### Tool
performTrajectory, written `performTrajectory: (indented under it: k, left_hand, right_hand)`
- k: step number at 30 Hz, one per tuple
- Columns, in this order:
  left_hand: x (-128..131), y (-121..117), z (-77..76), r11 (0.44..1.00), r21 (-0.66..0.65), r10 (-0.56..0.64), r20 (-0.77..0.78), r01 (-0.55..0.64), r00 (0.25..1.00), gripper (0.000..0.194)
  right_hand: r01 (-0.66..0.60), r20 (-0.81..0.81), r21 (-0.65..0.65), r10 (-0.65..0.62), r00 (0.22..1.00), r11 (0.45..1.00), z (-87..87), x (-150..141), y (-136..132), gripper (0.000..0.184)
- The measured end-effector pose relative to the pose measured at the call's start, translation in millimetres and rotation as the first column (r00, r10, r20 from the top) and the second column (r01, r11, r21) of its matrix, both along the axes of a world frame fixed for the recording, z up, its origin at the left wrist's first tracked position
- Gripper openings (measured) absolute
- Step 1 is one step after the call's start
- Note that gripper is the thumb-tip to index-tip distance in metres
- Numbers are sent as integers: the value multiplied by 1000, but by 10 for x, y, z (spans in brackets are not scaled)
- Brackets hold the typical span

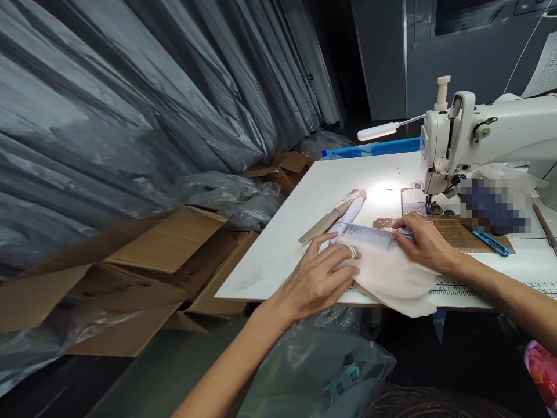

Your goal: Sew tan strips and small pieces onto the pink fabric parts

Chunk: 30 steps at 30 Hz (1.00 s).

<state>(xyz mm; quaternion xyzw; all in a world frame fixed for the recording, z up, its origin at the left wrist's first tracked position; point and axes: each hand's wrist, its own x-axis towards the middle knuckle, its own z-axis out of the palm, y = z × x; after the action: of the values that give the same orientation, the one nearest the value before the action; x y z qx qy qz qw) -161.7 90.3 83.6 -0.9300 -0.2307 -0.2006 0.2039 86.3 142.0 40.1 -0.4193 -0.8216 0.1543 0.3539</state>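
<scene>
A pale cream fabric piece (391,273) lies at the front edge of the sewing table, its lower corner hanging over. A printed white sheet (369,233) shows along its upper edge. My left hand (326,273), wearing a ring, rests on the fabric's left side with fingers spread. My right hand (424,241) pinches the upper right edge of the fabric, close to the needle area of the white sewing machine (439,151). Just beyond my left hand lies a folded beige and white strip bundle (342,215). The undersides of both hands are hidden.
Blue thread snips (489,241) lie on a brown plate (456,232) right of my right hand. A ruler strip (456,287) runs along the table's front edge. Open cardboard boxes (165,249) stand left, and a clear plastic bag (322,360) hangs below the table.
</scene>
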Motion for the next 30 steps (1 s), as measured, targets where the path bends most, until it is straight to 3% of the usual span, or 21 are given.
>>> performTrajectory:
  k: [5,8,12,16,18,21,24,26,30]
  left_hand:
    - [-17,-58,26,981,192,45,-75,-29,996,17]
    - [-6,-49,21,980,201,43,-139,-15,989,25]
    - [14,66,-3,1000,13,4,-120,-2,993,23]
    - [18,204,9,977,-212,-33,-30,26,999,22]
    - [36,242,51,951,-306,-26,9,27,1000,23]
    - [90,283,144,906,-422,-11,43,28,999,23]
    - [159,353,227,862,-507,21,63,14,998,22]
    - [196,417,258,827,-561,73,64,-25,995,22]
    - [210,510,228,759,-644,175,65,-93,982,21]
  right_hand:
    - [75,124,-36,-70,990,997,25,-15,-31,13]
    - [69,134,0,-68,989,998,13,-20,-38,14]
    - [21,118,139,-38,992,990,16,-5,-25,19]
    - [-98,180,397,27,983,912,145,23,-66,22]
    - [-156,229,440,58,972,884,246,14,-130,21]
    - [-196,277,319,107,955,927,399,-52,-253,25]
    - [-171,335,-16,167,927,985,519,-151,-337,40]
    - [-104,388,-180,167,906,978,580,-200,-340,35]
    - [-2,387,-340,142,911,941,669,-209,-245,19]
